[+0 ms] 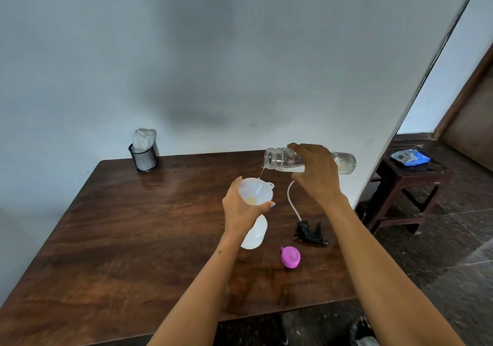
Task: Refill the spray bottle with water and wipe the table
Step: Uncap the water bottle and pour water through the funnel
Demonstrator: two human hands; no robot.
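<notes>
Left hand (241, 209) grips the funnel (253, 192); right hand (316, 172) holds the water bottle (280, 159) tipped sideways above it.

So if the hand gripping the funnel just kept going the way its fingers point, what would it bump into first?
Probably the clear water bottle the right hand tilts above it; the left hand points up and away toward it, though depth is hard to judge.

We have a single head-worn wide-angle view, looking forward and down from above the near edge of the wooden table (112, 239). It sits close, both forearms reaching in from below, and faces the grey wall (186, 52) behind the table.
</notes>
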